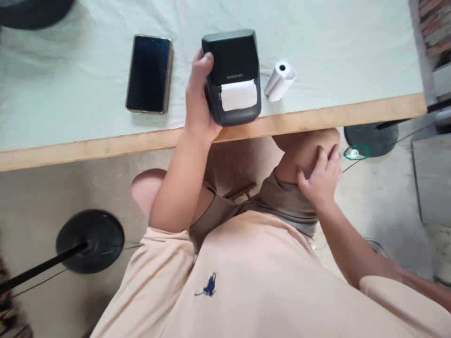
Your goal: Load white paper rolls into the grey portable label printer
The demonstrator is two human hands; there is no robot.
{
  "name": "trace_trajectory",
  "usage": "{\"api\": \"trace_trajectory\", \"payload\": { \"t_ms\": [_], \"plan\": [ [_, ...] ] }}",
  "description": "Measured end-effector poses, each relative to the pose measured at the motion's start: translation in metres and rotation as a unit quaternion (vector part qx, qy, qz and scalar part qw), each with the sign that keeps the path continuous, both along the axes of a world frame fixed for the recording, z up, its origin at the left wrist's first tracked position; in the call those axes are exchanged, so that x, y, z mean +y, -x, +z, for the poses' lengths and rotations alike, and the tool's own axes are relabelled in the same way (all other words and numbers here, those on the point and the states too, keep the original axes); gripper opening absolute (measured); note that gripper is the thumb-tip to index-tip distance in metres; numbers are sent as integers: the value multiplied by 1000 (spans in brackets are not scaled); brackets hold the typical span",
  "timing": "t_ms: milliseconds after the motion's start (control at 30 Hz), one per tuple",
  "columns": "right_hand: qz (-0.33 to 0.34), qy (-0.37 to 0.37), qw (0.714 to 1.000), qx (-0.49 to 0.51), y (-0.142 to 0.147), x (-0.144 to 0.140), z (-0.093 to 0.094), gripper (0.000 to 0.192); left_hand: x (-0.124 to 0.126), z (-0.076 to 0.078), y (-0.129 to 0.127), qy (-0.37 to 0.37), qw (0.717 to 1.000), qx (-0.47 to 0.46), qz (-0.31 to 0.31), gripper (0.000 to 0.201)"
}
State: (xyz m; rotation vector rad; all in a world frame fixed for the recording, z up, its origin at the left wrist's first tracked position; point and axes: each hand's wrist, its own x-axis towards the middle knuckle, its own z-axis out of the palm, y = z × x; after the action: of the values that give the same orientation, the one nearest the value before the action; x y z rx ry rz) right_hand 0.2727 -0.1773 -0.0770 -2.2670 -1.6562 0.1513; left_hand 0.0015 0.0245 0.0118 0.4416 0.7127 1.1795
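My left hand (198,101) grips the left side of a small dark grey receipt printer (235,58) that stands near the table's front edge, with white paper (238,95) showing in its slot. A white paper roll (279,80) lies just right of the printer. A black smartphone (150,73) lies face up to the left of my hand. My right hand (320,177) rests below the table on my right knee, fingers spread, holding nothing.
The table (317,37) is covered with a pale green cloth and has a wooden front edge (352,115). Round black stand bases sit on the floor at the left (90,240) and right (370,138). A dark round object (31,11) lies at the top left corner.
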Motion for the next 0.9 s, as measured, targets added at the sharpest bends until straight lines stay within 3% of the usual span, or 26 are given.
{"api": "trace_trajectory", "payload": {
  "t_ms": [100,200,267,333,400,467,533,633,700,833,900],
  "plan": [
    [35,-41,998,20,3,5,9,72,6,-1,0,-46,997,-28,59,43],
    [110,-115,985,64,-5,23,33,49,11,-6,1,-7,996,-30,85,53],
    [206,-207,948,123,-5,48,58,38,11,-9,2,-2,995,-9,100,49],
    [274,-249,914,166,6,85,88,35,10,-12,3,-15,994,10,111,47],
    [364,-250,870,220,28,130,120,26,8,-13,3,-36,993,22,111,44],
    [438,-241,844,195,55,174,148,21,7,-12,4,-51,993,31,104,41],
    [499,-155,838,158,79,210,166,29,6,-8,6,-37,994,40,96,38],
    [552,-41,829,84,102,239,170,43,3,-2,12,3,993,64,101,38],
    [564,-27,823,59,109,244,164,45,0,1,14,30,990,82,108,33],
    [530,-105,841,42,117,238,160,28,-6,7,14,50,987,63,143,32],
    [453,-177,872,53,121,236,164,18,-8,7,12,47,989,43,135,33]
  ]
}}
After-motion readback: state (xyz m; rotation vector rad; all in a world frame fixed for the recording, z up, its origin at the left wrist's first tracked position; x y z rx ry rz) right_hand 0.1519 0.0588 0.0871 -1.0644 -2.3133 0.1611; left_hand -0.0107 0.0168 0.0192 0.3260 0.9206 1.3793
